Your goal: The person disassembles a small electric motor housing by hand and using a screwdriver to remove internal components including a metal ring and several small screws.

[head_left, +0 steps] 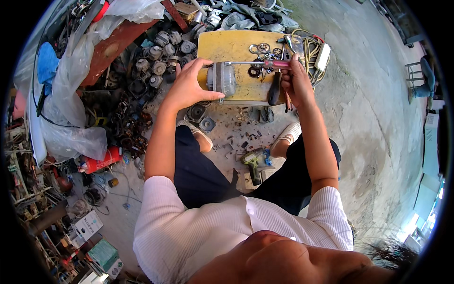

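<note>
A grey, ribbed electric motor (222, 79) lies on its side on a worn yellow board (231, 43). My left hand (186, 86) is wrapped round its left end, thumb along the near side and fingers over the far side. My right hand (300, 83) grips the red handle of a long screwdriver (278, 64). The screwdriver's shaft runs level to the left, and its tip meets the motor's far edge. Just below my right hand lies a black-handled tool (275, 90). Small round metal and black parts (257, 48) lie on the board between motor and right hand.
Many similar used motors (158, 57) are heaped on the floor to the left. A coiled cable with a white power strip (322, 57) lies right of the board. A green cordless drill (253, 165) sits between my feet, near scattered scraps.
</note>
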